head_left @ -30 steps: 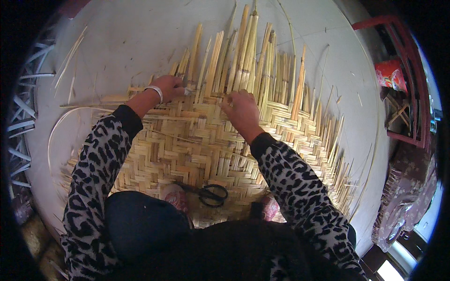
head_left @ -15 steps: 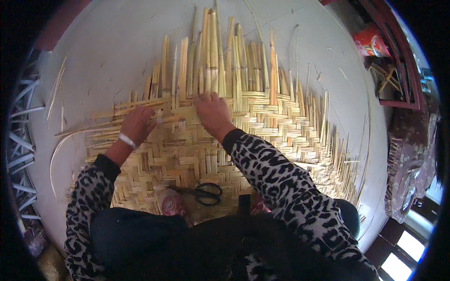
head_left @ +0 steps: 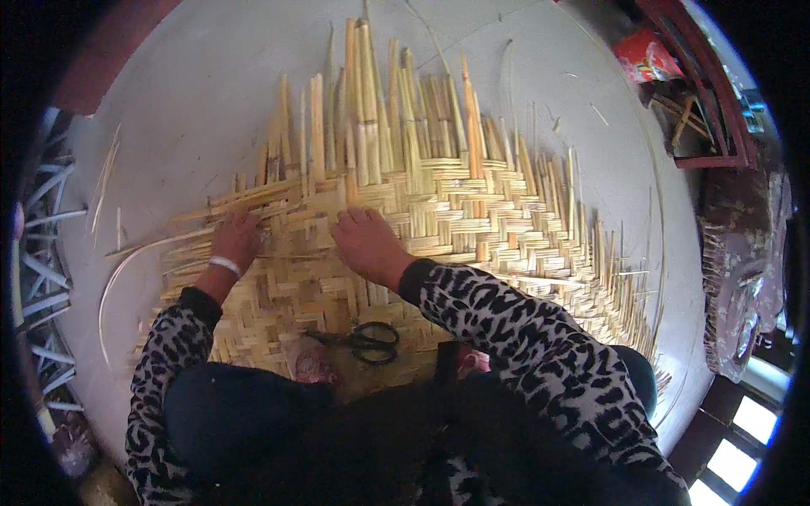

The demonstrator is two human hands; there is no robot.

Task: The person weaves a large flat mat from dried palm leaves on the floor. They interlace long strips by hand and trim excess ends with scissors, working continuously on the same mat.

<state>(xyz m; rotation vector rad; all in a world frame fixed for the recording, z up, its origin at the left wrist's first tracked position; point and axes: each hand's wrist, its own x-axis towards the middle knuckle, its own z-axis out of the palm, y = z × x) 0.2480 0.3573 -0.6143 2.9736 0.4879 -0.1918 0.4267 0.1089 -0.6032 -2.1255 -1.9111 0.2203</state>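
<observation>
mat: a woven bamboo mat [head_left: 439, 228] lay on the grey floor [head_left: 211, 93] under the person's knees.
left hand: the left hand [head_left: 234, 240] lay flat, fingers apart, on loose strips [head_left: 228, 202] at the weave's edge.
right hand: the right hand [head_left: 364, 240] pressed open-palmed, gripping nothing.
done: near half looked tightly woven.
left: far strip ends [head_left: 371, 101] stood unwoven.
scissors: black scissors [head_left: 363, 341] lay untouched by the knees.

You are looking down at a pale grey floor [head_left: 211, 93]; black-handled scissors [head_left: 364, 341] are lying shut near the lower middle; loose thin slivers [head_left: 105, 173] are lying scattered at the left; a long curved strip [head_left: 126, 270] is arcing across the floor beside them; a dark red wooden frame [head_left: 709, 110] is standing at the upper right, with a red packet [head_left: 645, 55] sitting near it; a patterned brownish cloth [head_left: 742, 261] is hanging along the right edge.
</observation>
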